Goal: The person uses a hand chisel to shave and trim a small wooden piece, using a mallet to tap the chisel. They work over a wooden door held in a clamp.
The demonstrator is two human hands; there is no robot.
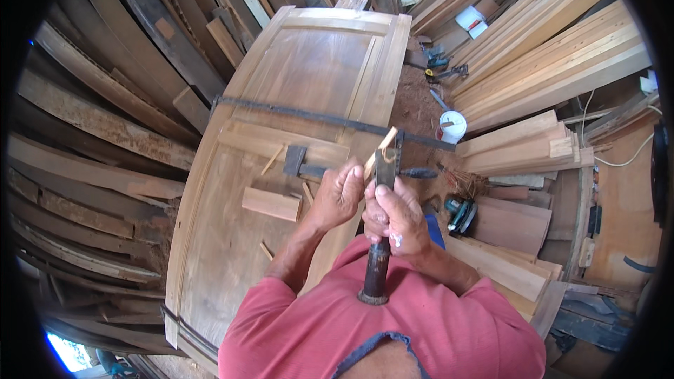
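My right hand (401,221) is wrapped around a wide chisel (377,263). Its dark handle points back at my chest, with the metal blade facing away from me. My left hand (338,196) pinches a thin wooden stick (387,139) that lies along the blade. A curled wood shaving shows at the blade's edge. Both hands are above a large framed wooden door (309,56). Beside my left hand, a hammer (295,160) rests on the door, its handle running toward that hand. Nearer to me lies a short wood block (272,203) among a few thin wood slivers.
A long dark bar clamp (302,114) crosses the door. Curved planks (105,189) are stacked on the left, and straight boards (554,63) on the right. A white bucket (451,126), a teal power tool (460,214) and wood shavings (467,184) are beyond the door's right edge.
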